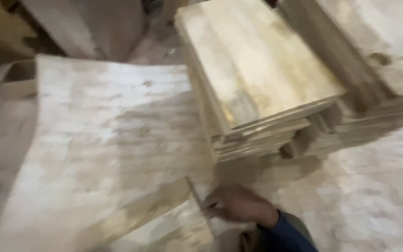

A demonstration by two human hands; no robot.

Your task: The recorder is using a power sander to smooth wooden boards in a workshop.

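Observation:
The picture is motion-blurred. My right hand (236, 204), in a dark blue sleeve, reaches in from the bottom edge with its fingers closed on the thin edge of a wooden sheet (178, 228) at the bottom centre. A large pale plywood sheet (103, 140) lies just to the left of the hand and fills the left half of the view. My left hand is out of sight.
A stack of cut plywood boards (257, 74) rises right behind the hand. A second, wider stack (388, 51) stands at the top right. Leaning boards (85, 23) and dim floor show at the top left. Pale sheet surface (374, 196) spreads at the lower right.

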